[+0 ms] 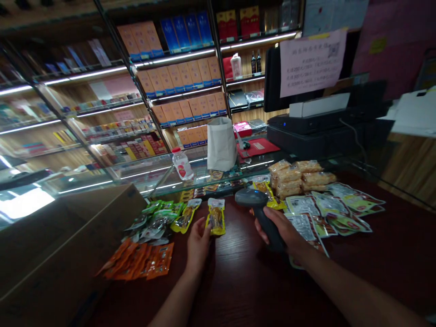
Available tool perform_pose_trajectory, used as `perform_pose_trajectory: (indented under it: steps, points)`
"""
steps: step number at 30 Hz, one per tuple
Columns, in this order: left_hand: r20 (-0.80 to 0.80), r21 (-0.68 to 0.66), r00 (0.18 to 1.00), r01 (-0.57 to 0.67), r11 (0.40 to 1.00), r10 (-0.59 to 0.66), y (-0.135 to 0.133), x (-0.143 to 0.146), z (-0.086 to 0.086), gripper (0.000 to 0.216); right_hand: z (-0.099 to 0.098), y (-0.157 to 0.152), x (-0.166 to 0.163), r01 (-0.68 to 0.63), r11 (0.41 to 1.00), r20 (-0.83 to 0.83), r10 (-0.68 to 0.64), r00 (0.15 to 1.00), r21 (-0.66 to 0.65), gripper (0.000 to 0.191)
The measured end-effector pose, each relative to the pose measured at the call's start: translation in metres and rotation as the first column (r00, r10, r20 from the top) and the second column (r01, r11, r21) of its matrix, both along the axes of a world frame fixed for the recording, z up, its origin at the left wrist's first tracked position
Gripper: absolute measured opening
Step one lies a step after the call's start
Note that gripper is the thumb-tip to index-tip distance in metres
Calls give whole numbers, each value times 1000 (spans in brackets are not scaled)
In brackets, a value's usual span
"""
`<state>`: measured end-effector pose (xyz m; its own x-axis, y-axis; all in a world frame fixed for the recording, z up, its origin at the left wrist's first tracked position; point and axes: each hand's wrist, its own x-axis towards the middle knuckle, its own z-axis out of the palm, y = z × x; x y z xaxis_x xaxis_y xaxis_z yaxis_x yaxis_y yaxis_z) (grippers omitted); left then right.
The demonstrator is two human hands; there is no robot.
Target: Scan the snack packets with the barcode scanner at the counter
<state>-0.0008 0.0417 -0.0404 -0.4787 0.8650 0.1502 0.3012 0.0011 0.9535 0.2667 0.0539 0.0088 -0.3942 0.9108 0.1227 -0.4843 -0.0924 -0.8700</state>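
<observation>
My right hand (pixel 281 227) is wrapped around the handle of a dark barcode scanner (pixel 254 198), whose head points left over the table. With the thumb and fingers of my left hand (pixel 198 243), I pinch the lower left edge of a yellow-edged snack packet (pixel 216 215). Another yellow packet (pixel 186 215) lies just left of it, beside green-and-clear packets (pixel 160 222) and a row of orange packets (pixel 141 261). Right of the scanner are more yellow packets (pixel 267 190), stacked light-brown snack packs (pixel 293 175) and silver-and-green pouches (pixel 329 209).
An open cardboard box (pixel 78 227) stands at the left. Behind the dark wooden tabletop (pixel 235 281), a glass counter carries a red-capped bottle (pixel 182 164) and a white paper bag (pixel 221 144). A monitor with a paper notice (pixel 311 63) rises above a black register (pixel 306 136).
</observation>
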Motion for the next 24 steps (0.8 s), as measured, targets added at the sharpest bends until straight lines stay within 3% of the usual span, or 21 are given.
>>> perform_pose_trajectory:
  steps: [2,4,7,9,12,19,24]
  points:
    - [-275,43,962,8,999,4,1,-3,-5,46,-1,1,0,-2,1000,-16,2,1000,-2,40]
    - [-508,70,860,80,994,-34,0,-2,-10,45,-2,2,0,0,1000,-29,0,1000,-5,40]
    - [-715,-32,682,192,981,-157,-4,6,-15,42,-3,3,0,6,1000,-39,-6,999,-10,40]
    - [-767,-138,598,198,970,-231,-5,12,-16,43,-2,3,-1,4,1000,-40,-4,999,-11,40]
    - [-809,-191,543,118,975,-224,-4,17,-15,49,-1,2,-2,-1,1000,-39,1,999,-14,40]
    - [-848,-87,529,-57,995,-43,7,6,-12,57,-2,2,0,-4,1000,-34,4,999,-12,41]
    - [-883,-67,470,-127,990,0,6,7,-9,68,-5,3,0,-14,1000,-34,14,999,-8,41]
